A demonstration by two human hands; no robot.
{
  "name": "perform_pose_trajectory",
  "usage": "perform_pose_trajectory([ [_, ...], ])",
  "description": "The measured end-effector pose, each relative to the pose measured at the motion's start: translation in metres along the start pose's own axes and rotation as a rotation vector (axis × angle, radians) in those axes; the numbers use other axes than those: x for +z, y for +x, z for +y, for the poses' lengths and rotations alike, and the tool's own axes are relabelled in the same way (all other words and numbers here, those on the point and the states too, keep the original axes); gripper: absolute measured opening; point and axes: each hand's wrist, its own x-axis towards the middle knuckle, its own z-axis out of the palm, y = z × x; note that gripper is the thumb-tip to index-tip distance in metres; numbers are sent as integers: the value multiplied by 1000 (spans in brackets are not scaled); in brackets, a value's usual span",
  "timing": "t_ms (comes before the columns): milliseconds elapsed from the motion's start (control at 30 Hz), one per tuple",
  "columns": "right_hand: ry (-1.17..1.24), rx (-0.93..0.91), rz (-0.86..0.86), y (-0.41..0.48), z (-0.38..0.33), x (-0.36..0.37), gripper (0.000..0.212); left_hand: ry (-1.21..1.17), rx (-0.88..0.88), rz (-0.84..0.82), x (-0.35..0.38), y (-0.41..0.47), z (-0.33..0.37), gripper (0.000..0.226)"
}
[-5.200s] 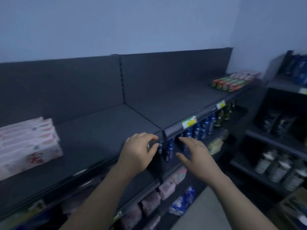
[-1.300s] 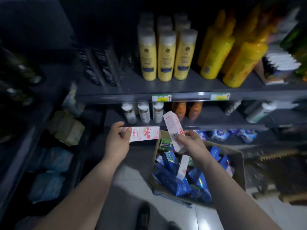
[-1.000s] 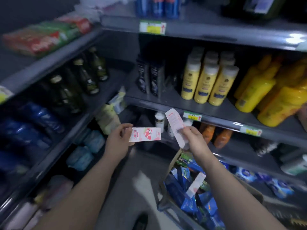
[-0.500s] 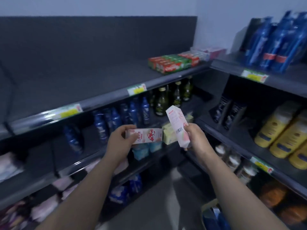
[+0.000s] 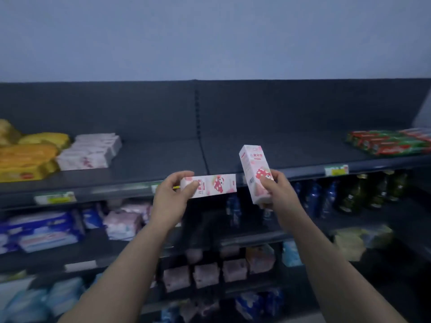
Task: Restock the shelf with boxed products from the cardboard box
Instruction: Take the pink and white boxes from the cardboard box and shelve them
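My left hand grips one end of a pink-and-white box held level in front of the dark top shelf's front edge. My right hand grips a second matching pink box by its lower end, standing nearly upright. A stack of the same pink boxes lies on the top shelf at the left. The cardboard box is out of view.
Yellow packs lie at the shelf's far left, red-and-green cartons at its far right. Bare shelf surface stretches between them. Lower shelves hold blue and pink packs and dark bottles.
The view has swung from the floor box and side shelves up to the top shelf. Both hands have risen with their pink boxes toward the shelf's front edge.
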Motion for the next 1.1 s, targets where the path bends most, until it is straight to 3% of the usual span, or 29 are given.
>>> perform_pose_trajectory([
  [300,35,-52,-181,2,-12,166,23,23,30,220,-175,22,-1,16],
  [600,-46,-58,-326,32,-14,263,21,131,11,359,-258,65,-20,20],
  [1100,-152,-111,-496,141,-4,337,26,456,-134,168,-317,170,-59,19],
])
